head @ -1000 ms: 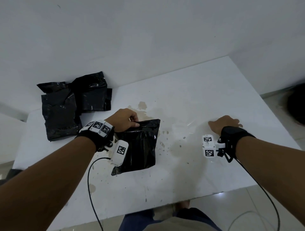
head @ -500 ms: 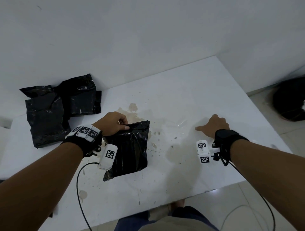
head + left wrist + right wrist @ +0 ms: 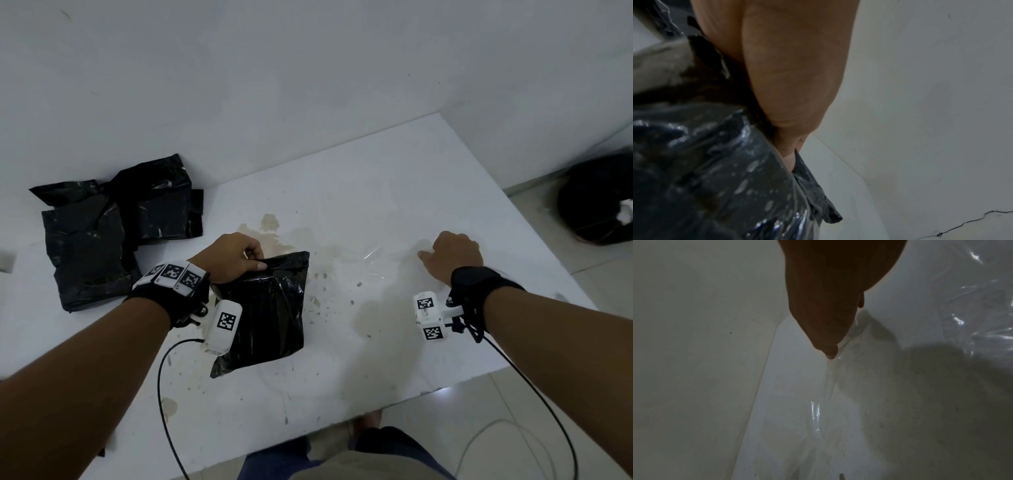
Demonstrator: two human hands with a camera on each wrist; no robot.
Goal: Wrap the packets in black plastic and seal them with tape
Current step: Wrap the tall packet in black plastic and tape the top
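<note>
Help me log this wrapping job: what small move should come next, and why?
Probably lift the clear tape strip off the table with the right hand, whose fingertips already touch it, while the left hand pinches the black packet's folded top, unsealed.

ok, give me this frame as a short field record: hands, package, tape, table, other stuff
left hand: left hand pinches the folded top edge of the black-wrapped packet
right hand: right hand rests on the table, fingertip on the clear tape strip
packet: upright on the table, held at the top
tape: transparent strip lying on the table, between packet and right hand; none seen on the packet
table: white table, brown stains at centre
done pile: black wrapped bundles at far left
floor: dark bag at right
</note>
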